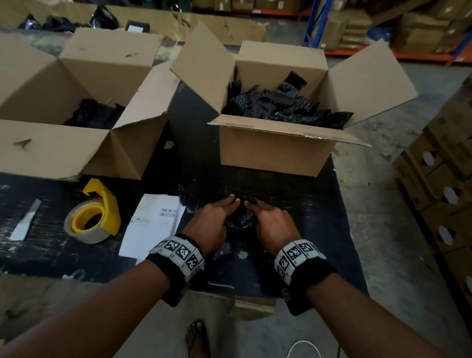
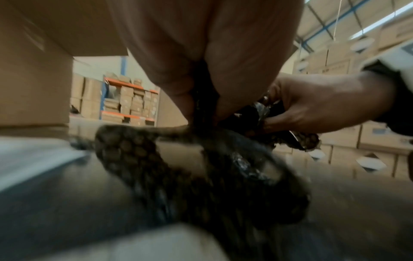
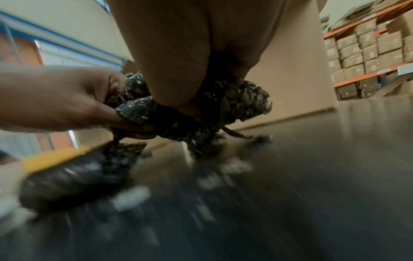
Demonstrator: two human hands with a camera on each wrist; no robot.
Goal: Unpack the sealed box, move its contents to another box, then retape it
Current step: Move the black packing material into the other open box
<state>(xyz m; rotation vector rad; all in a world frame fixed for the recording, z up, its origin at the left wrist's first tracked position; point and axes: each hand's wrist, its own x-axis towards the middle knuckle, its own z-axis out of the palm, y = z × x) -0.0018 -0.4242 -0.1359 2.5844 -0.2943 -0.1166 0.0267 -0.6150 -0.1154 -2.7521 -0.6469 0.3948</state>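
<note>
Left hand [image 1: 213, 218]: fingers curled round a black bubble-wrap bundle [image 1: 239, 220], gripping its left side.
Right hand [image 1: 272, 224]: grasps the same bundle from the right; fingertips of both hands nearly meet over it.
Bundle: held just above the black table [image 1: 323, 210], near its front edge, towards the right.
Right cardboard box [image 1: 274, 150]: flaps open, at the table's far right, heaped with black bubble-wrap packets [image 1: 282, 104].
Left cardboard box [image 1: 53, 147]: flaps open, towards the far left, a few black packets inside.
Tape dispenser [image 1: 96, 215]: yellow, with a roll of tape, in front of the left box.
Paper label sheet [image 1: 152, 223]: lies flat between dispenser and left hand.
</note>
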